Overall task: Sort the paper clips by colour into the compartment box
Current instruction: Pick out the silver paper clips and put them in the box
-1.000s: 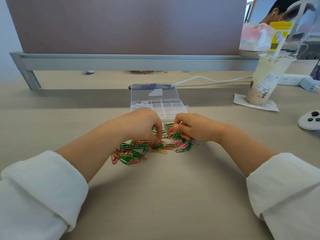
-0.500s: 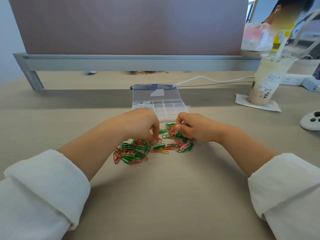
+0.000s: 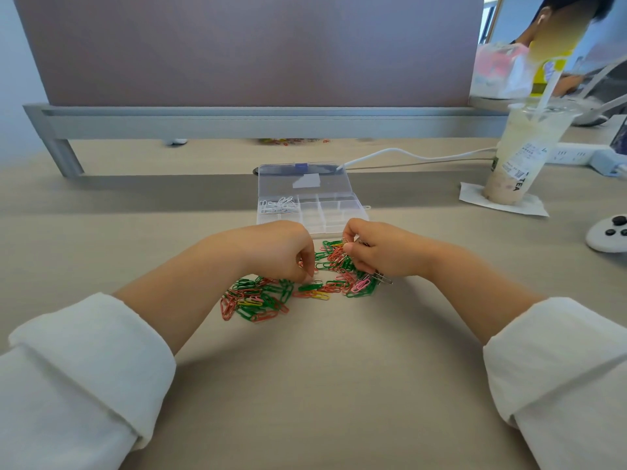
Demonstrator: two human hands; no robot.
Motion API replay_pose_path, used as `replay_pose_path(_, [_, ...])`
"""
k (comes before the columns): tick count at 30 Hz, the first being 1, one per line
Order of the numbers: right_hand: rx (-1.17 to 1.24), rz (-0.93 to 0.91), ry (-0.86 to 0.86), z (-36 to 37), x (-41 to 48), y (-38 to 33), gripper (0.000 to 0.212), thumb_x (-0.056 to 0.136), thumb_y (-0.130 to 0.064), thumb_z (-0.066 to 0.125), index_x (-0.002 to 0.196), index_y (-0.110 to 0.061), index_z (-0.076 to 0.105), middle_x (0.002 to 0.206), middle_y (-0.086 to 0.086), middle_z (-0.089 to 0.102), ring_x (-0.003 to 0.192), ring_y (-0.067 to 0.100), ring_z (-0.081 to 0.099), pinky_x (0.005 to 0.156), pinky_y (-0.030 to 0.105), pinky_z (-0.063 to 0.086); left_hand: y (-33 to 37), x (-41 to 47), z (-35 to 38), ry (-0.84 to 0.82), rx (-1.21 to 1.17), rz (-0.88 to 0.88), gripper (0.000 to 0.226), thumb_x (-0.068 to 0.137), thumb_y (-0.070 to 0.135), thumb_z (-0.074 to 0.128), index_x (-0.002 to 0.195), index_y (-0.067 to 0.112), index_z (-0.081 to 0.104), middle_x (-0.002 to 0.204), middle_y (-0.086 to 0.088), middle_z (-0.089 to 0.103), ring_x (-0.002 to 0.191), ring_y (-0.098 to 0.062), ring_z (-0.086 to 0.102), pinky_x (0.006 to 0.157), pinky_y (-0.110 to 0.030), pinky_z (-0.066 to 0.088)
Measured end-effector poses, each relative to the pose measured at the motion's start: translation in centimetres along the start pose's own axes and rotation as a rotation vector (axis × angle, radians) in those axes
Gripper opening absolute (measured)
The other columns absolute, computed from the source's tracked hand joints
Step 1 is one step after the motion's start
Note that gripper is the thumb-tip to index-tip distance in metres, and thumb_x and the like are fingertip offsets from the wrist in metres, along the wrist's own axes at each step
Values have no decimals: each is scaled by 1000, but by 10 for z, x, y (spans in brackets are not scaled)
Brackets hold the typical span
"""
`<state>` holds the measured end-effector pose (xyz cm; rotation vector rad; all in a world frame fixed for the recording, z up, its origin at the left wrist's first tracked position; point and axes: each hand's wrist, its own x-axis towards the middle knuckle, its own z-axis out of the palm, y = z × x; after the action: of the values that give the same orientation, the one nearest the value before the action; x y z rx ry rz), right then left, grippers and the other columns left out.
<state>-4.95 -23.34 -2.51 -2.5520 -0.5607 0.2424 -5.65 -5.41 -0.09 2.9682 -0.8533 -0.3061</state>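
- The tabletop (image 3: 305, 385) fills the view, with a partition screen (image 3: 254, 45) standing along its far edge.
- Over towards the right edge stands a bubble tea cup (image 3: 519, 154) on a napkin, well apart from the sorting.
- Left hand (image 3: 274, 249) is knuckles up, fingers curled down, tips right on the heap; whether it has a clip pinched, I cannot tell.
- Right hand (image 3: 380, 251) is curled tight round a bunch of silver paper clips (image 3: 382, 278) that pokes out below the palm, and thumb and forefinger pinch one more on top.
- The clear compartment box (image 3: 342, 217) lies mid-table, lid thrown back towards the far edge.
- The paper clip heap (image 3: 261, 300), green, red, pink and yellow, is spread just on the near side of the box, under both hands.
- White paper clips (image 3: 278, 206) sit in the box's far left compartment.
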Motion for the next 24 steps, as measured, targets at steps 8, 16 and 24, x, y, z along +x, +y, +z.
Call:
replay_pose_path(8, [15,8,-4,0,1,0,8,99,-18,37,100,-20,45,59,-5,52,48,1,46,52,16,37,0,2,2,-3,-25,-6,19,85,31,62,100,21,67,68,15,40,60,-1,40,51,-13,26])
replay_pose_path(16, [185,-12,35,1,1,-1,27,100,-12,35,74,-16,44,54,-1,43,44,5,39,50,18,35,1,3,5,-72,-38,-67,17,96,30,43,101,16,52,79,9,45,79,-13,44,69,-23,33])
replay_pose_path(24, [-29,42,139,-8,2,4,50,99,-38,35,56,-14,39,56,2,43,51,13,38,55,26,33,4,9,8,85,-362,-67,16,100,25,28,88,17,36,81,4,64,65,-7,48,55,-22,34])
